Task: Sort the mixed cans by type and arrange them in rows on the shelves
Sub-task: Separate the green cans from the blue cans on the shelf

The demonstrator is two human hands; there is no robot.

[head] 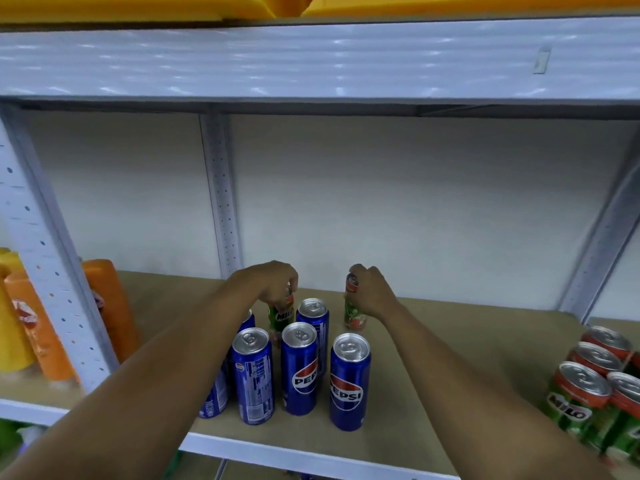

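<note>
Each grip is closed on the top of a green can: left hand (277,282), right hand (370,292). Judged: separation from the blue cans (299,368) is intended.

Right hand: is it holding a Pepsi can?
No. The right hand grips a green Milo can by its top, standing behind the blue Pepsi cans on the shelf.

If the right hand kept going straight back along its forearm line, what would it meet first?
Probably nothing before the white back wall: the right hand grips a green can, and the shelf board behind looks bare, though depth is hard to judge.
</note>
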